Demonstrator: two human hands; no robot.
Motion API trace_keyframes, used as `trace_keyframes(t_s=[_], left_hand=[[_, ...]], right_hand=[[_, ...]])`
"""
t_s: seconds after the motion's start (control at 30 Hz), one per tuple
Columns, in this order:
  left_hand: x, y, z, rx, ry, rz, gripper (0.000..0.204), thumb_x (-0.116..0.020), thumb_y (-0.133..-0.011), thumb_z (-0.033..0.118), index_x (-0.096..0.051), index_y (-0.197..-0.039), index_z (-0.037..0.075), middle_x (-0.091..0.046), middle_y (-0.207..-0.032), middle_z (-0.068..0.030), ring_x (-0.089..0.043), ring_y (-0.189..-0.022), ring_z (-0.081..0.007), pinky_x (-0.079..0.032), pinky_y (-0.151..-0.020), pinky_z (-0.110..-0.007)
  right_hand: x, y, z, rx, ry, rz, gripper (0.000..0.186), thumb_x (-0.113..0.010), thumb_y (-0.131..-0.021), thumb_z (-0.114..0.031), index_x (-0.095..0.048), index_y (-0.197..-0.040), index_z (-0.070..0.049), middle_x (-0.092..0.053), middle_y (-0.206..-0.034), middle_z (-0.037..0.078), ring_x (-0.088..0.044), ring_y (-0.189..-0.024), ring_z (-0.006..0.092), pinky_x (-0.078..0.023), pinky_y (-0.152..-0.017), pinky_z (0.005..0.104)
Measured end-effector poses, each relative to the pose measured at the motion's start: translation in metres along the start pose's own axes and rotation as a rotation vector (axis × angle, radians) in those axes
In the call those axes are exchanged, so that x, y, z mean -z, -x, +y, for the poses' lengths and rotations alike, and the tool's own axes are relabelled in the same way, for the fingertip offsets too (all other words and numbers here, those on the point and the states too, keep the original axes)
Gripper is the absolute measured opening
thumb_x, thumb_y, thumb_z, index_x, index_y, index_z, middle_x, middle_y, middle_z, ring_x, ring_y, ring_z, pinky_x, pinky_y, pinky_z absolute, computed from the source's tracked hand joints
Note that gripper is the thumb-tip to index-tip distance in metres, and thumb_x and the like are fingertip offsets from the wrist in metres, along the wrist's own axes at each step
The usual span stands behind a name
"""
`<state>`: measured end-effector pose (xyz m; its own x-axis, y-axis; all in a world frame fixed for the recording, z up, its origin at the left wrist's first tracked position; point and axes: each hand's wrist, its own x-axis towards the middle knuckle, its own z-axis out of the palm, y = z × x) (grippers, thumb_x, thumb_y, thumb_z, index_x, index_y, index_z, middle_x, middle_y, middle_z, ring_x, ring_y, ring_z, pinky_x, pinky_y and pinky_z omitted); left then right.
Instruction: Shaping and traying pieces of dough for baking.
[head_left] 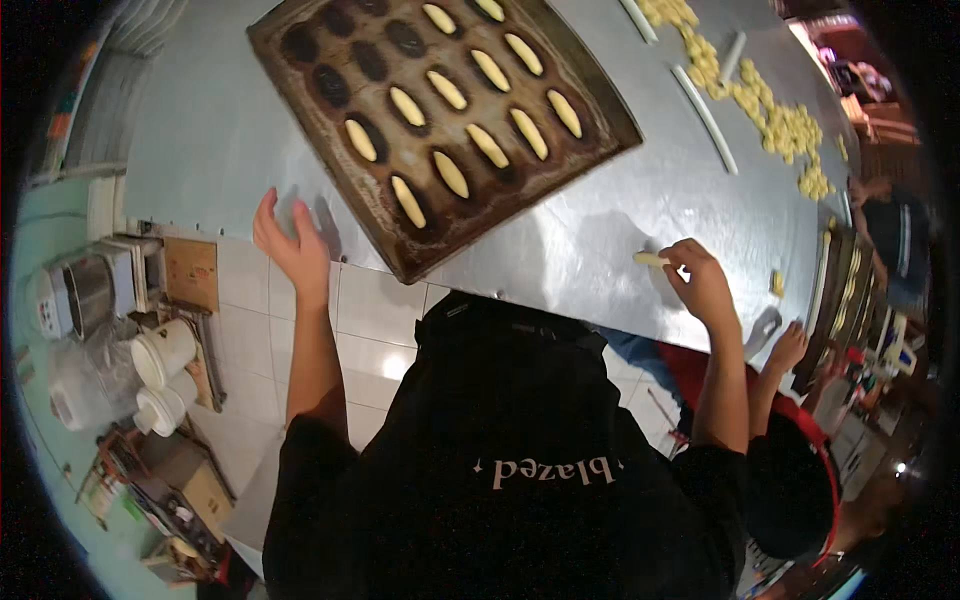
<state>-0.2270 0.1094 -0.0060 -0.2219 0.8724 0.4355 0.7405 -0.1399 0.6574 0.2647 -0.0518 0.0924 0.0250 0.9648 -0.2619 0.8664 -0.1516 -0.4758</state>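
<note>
Head view: right hand pinches a short dough strip by one end, thumb against fingers; free end juts left, toward the baking tray. Strip sits near the steel table's near edge, right of tray's near corner; can't tell table contact. Left hand spread at near edge, left of that corner.

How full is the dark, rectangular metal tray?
Partly full: pale oblong dough pieces dot the tray; several dark oval spots lie bare.
</note>
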Motion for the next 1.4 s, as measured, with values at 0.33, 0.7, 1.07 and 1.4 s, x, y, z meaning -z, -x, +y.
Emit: trace_keyframes(t_s=[0.33, 0.7, 1.07, 1.4], left_hand=[[-0.029, -0.015, -0.009, 0.09, -0.38, -0.056, 0.045, -0.062, -0.084, 0.039, -0.061, -0.119, 0.011, -0.053, -0.132, -0.0111, -0.045, -0.125, -0.0282, -0.028, -0.102, -0.044], [-0.024, -0.015, -0.002, 0.089, -0.398, -0.058, 0.043, -0.068, -0.083, 0.034, -0.06, -0.119, 0.012, -0.053, -0.131, -0.0092, -0.046, -0.123, -0.0279, -0.03, -0.101, -0.044], [-0.022, -0.022, 0.0, 0.043, -0.413, -0.078, 0.043, -0.068, -0.082, 0.033, -0.059, -0.118, 0.012, -0.051, -0.13, -0.0104, -0.047, -0.12, -0.0278, -0.032, -0.097, -0.044], [-0.014, -0.024, -0.016, -0.017, -0.496, -0.129, 0.043, -0.065, -0.085, 0.035, -0.057, -0.118, 0.01, -0.052, -0.128, -0.0123, -0.047, -0.119, -0.0323, -0.036, -0.097, -0.048]], right_hand=[[0.121, -0.226, -0.224, 1.003, 0.185, 1.158, 0.027, -0.075, -0.072, 0.003, -0.066, -0.096, -0.004, -0.067, -0.093, 0.008, -0.063, -0.084, 0.0203, -0.049, -0.077, 0.0299], [-0.101, -0.331, -0.191, 0.412, -0.157, 0.4, 0.026, -0.071, -0.081, -0.017, -0.067, -0.105, -0.007, -0.062, -0.103, 0.018, -0.062, -0.09, 0.0378, -0.052, -0.08, 0.045], [-0.11, -0.377, -0.202, 0.189, -0.005, 0.3, 0.028, -0.067, -0.082, -0.026, -0.068, -0.104, -0.008, -0.068, -0.091, 0.018, -0.064, -0.092, 0.0379, -0.052, -0.081, 0.0469], [0.011, -0.279, -0.064, 0.12, 0.078, 0.916, 0.04, -0.066, -0.084, -0.033, -0.064, -0.117, -0.01, -0.062, -0.118, 0.017, -0.059, -0.108, 0.0346, -0.045, -0.093, 0.0447]])
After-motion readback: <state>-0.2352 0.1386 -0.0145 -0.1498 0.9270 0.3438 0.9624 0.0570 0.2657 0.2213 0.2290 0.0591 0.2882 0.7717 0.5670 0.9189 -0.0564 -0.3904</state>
